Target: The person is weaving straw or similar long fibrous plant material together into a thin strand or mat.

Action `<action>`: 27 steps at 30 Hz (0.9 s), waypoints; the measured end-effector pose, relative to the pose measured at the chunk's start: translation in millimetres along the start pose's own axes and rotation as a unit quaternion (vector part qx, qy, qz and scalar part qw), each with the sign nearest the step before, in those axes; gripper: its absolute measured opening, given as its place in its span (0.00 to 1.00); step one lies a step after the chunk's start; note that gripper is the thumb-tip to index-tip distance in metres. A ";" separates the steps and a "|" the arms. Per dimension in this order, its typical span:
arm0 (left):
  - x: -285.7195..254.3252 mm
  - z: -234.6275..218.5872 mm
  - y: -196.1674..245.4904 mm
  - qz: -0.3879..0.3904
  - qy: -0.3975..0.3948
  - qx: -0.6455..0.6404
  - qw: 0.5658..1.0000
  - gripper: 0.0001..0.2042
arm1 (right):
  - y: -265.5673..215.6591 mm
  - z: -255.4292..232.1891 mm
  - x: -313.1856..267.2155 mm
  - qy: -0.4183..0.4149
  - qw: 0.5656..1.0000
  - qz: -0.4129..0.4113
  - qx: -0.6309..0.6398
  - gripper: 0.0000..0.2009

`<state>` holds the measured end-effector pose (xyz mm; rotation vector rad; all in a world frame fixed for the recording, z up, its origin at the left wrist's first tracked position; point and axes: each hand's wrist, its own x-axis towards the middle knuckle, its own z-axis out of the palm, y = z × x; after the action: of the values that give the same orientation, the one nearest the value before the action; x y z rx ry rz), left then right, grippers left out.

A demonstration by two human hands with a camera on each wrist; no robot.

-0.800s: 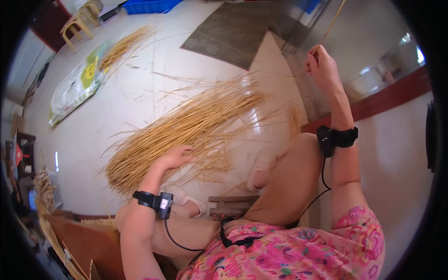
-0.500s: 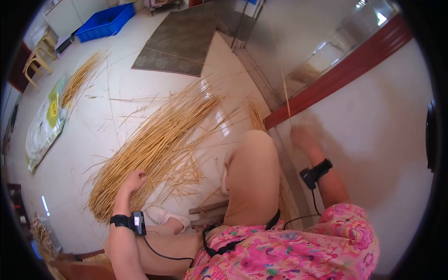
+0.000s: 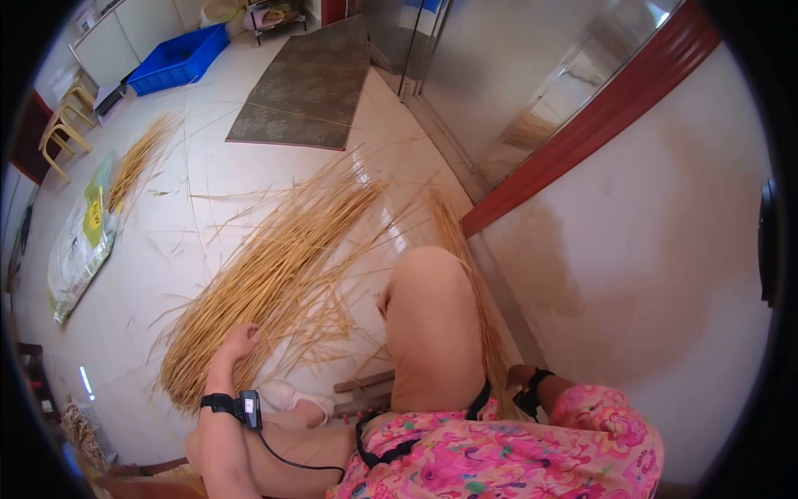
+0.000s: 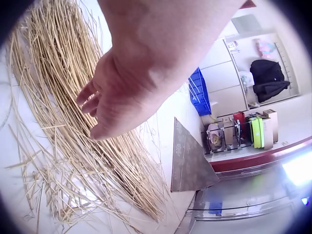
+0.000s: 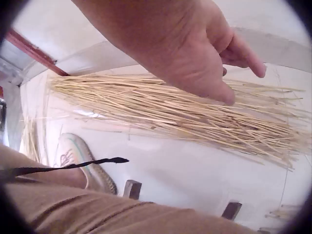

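Observation:
A big heap of straw stalks [image 3: 266,270] lies on the floor in front of me. Over its near side hangs my left hand [image 3: 239,339], fingers loosely bent around nothing; the left wrist view shows the hand [image 4: 124,97] above the stalks. My right hand is low beside my right thigh, mostly hidden in the head view. In the right wrist view this hand [image 5: 195,63] hovers over a second, narrower bundle of straw [image 5: 161,100], index finger and thumb spread apart and nothing between them. That bundle [image 3: 478,291] runs between my leg and the wall.
A red-brown rail [image 3: 598,125] and a wall stand close on my right. Beyond the heap lie a dark mat [image 3: 299,91] and a blue crate [image 3: 179,62]. At the left are a plastic sack [image 3: 83,241] and a smaller straw bunch [image 3: 137,166]. I sit behind my raised knee.
My right hand came down from high on the right, where it held a straw stalk, to beside my thigh, and let the stalk go. My left hand stayed over the heap; the view turned right.

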<state>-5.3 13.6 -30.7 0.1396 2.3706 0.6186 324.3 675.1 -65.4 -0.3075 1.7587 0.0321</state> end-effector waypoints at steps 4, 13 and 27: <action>9.5 6.3 -27.4 -0.021 -0.001 0.035 0.999 0.17 | 37.0 -57.6 42.8 0.093 0.921 0.180 0.334 0.12; 52.1 55.9 -95.1 -0.089 -0.020 0.206 0.974 0.13 | -155.4 -449.1 -208.5 0.538 0.571 -0.274 0.556 0.10; 13.8 67.6 -78.0 -0.255 0.241 -0.035 0.936 0.17 | -324.7 -509.4 -51.0 0.352 0.890 -0.262 0.125 0.12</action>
<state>32.1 -24.8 -119.9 -0.7177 2.6814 0.5170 -82.4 275.2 139.9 -0.6531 2.2994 -0.7805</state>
